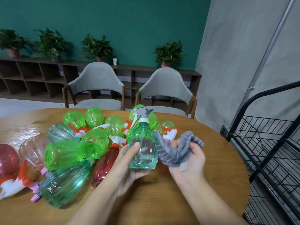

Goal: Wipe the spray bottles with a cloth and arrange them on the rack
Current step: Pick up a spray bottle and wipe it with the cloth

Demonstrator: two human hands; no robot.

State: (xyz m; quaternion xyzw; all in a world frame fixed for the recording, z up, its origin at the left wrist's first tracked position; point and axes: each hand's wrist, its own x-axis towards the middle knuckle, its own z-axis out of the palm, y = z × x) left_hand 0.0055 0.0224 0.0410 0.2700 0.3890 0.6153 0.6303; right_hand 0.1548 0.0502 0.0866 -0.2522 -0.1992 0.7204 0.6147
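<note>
Two hands at work, both occupied. Left hand (pixel 128 161) curled round the base of an upright clear teal plastic spray bottle (pixel 143 148) with a grey trigger head — thumb pressed across the front face, remaining fingers behind and beneath, bottle raised just above the round wooden table (pixel 162 200). Right hand (pixel 188 159) palm-up, fingers bent round a bunched grey striped cloth (pixel 175 150); cloth draped over the palm, one fold reaching up just beside the bottle's right shoulder, small white tag hanging at the lower edge. Contact between cloth and bottle: cannot tell.

Behind and left of the held bottle, heaped on the table: bright green plastic spray bottles (pixel 92 142) with white-and-orange trigger heads, lying on their sides and overlapping. Nearer the left hand, a dark red plastic bottle (pixel 105 164) lying down, and a large teal plastic bottle (pixel 65 184) with a pink cap, also on its side. Further left, a pale pink clear bottle (pixel 34 151) and a round red bottle (pixel 8 158) at the frame edge.

Black wire rack (pixel 267 151) standing at the right, beside the table. Two grey upholstered chairs (pixel 95 83) beyond the table; potted green plants (pixel 168 52) on a low dark wooden shelf unit (pixel 32 78) against a teal wall.
</note>
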